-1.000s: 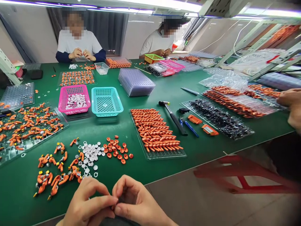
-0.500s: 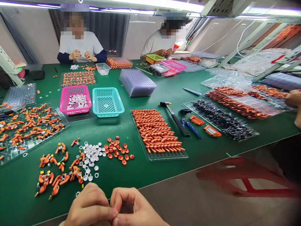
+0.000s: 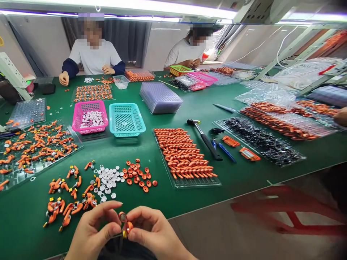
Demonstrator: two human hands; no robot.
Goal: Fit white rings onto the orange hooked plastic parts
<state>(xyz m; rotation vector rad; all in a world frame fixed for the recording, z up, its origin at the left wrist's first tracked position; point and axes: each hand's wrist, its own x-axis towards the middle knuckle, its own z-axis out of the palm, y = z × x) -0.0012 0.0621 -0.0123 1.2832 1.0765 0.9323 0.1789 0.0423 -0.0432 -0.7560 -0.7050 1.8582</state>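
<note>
My right hand [image 3: 154, 231] pinches a small orange earbud part [image 3: 129, 226] between thumb and fingers at the bottom middle. A round orange piece with a pale inside and a yellow bit show on it. My left hand [image 3: 99, 229] is just left of it, thumb and index finger apart, the thumb close to the part. Beyond my hands lie loose orange earbud pieces [image 3: 67, 213] with yellow bits, a pile of small white discs [image 3: 110, 178] and several orange caps [image 3: 138, 173].
A tray of orange stems [image 3: 187, 155], a hammer [image 3: 204, 139], blue-handled pliers [image 3: 226, 151] and a tray of black parts [image 3: 260, 139] lie to the right. Pink [image 3: 74, 121] and turquoise baskets [image 3: 127, 131] stand beyond the piles. Two people sit opposite; another person's hand [image 3: 341, 117] shows at right.
My hands were closed together with the part hidden; now they have parted a little and the orange part shows. A co-worker's hand opposite has moved down to the table.
</note>
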